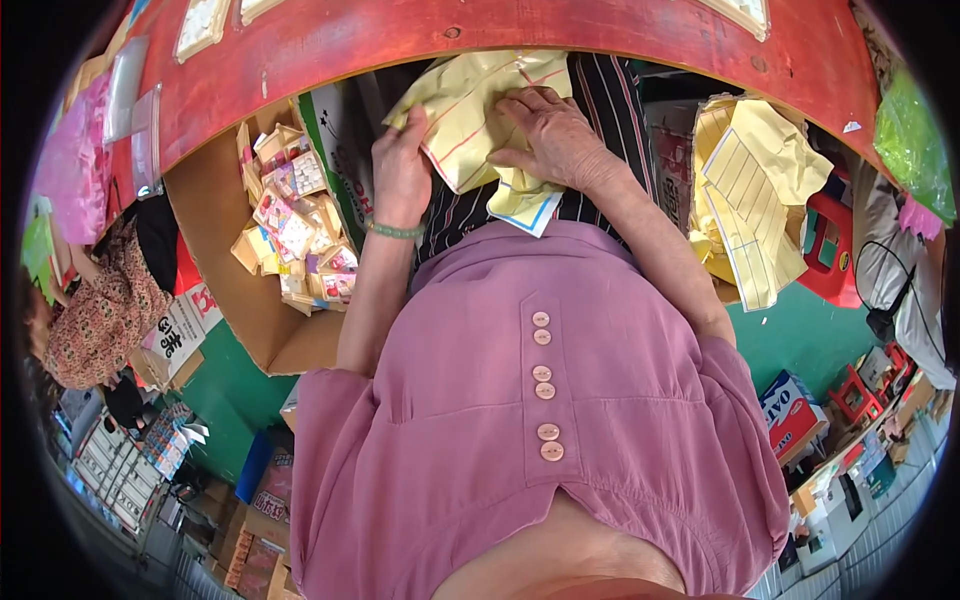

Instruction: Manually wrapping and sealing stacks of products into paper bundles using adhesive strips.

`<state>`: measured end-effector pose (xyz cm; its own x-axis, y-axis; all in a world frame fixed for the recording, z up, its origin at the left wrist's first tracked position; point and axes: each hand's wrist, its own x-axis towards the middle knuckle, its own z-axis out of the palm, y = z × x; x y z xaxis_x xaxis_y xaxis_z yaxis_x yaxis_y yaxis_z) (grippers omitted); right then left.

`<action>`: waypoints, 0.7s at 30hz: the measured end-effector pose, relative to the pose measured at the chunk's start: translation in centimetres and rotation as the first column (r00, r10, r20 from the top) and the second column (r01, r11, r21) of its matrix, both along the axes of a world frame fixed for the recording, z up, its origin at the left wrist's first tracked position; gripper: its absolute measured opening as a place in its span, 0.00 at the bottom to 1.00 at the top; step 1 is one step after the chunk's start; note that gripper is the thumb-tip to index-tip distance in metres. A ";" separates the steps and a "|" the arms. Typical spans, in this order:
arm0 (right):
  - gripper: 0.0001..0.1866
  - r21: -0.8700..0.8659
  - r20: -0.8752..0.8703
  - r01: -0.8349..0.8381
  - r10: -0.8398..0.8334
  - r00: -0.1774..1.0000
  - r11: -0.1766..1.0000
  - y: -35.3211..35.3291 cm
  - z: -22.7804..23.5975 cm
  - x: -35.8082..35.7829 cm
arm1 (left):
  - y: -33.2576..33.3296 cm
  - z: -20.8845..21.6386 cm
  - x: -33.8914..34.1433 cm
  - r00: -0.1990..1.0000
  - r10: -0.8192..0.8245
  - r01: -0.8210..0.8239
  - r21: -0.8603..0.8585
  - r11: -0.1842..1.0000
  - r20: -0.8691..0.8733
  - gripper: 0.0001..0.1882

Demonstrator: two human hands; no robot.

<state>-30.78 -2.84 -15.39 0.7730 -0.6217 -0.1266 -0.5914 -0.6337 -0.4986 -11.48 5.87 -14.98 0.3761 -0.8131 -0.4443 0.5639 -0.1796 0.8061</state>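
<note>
Crumpled yellow paper sheets [450,140] with red and blue lines lie over my lap, below the table's edge. The left edge of the paper is pinched in my left hand [403,165], thumb on top and the other fingers partly hidden. My right hand [558,138] rests on the paper with bent fingers and thumb closed on a fold of it. A piece with a blue border hangs down beneath that hand. Beside my left forearm, a cardboard box [215,250] holds several small wooden trays [290,210] with pink and white contents.
The red table [330,40] curves across the far side, with small filled trays [202,25] on it. More yellow paper [765,190] spills from a box at my right, near a red plastic stool [832,250]. Another person [110,300] sits at the left. Pink plastic bags [75,170] hang there.
</note>
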 end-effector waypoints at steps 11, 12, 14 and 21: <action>0.24 0.076 0.090 -0.043 0.036 0.995 0.996 1.2 0.1 0.4 | 4.6 1.2 0.2 0.999 0.000 -0.003 0.065 0.998 0.047 0.21; 0.22 0.074 0.109 -0.025 0.017 0.994 0.997 1.2 0.1 0.5 | 4.3 0.7 0.7 0.996 0.026 -0.031 0.057 0.998 0.087 0.22; 0.22 0.076 0.105 -0.032 0.024 0.994 0.997 1.1 0.4 0.3 | 3.3 0.5 2.0 0.936 -0.019 -0.027 0.126 0.992 0.353 0.26; 0.22 0.035 0.117 -0.035 0.031 0.993 0.999 1.7 0.1 0.2 | -2.7 5.6 2.3 -0.119 -0.290 -0.093 0.280 0.955 0.950 0.50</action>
<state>-30.57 -1.13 -15.24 0.8040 -0.5919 -0.0569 -0.5068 -0.6319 -0.5864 -9.22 3.20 -9.36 0.4703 -0.8614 0.1919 -0.8470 -0.3795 0.3722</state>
